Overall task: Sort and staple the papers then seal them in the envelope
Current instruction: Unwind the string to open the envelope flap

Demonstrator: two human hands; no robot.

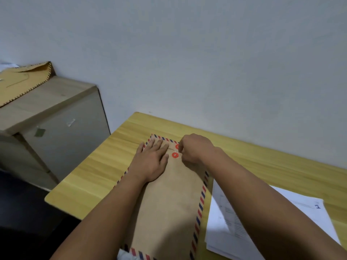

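A brown envelope (pixel 174 199) with a red-and-blue striped border lies lengthwise on the wooden table (pixel 93 166), flap end at the far side. Two red button discs (pixel 175 155) sit near the flap, joined by a thin white string. My left hand (pixel 153 162) lies flat on the envelope just left of the discs, fingers spread. To the right of the discs my right hand (pixel 195 150) pinches the string between its fingertips. Whatever is inside the envelope is hidden.
A stack of white printed papers (pixel 308 207) lies on the table right of the envelope, partly under my right forearm. A grey cabinet (pixel 56 117) at the left carries another brown envelope (pixel 20 81). A pale wall stands behind the table.
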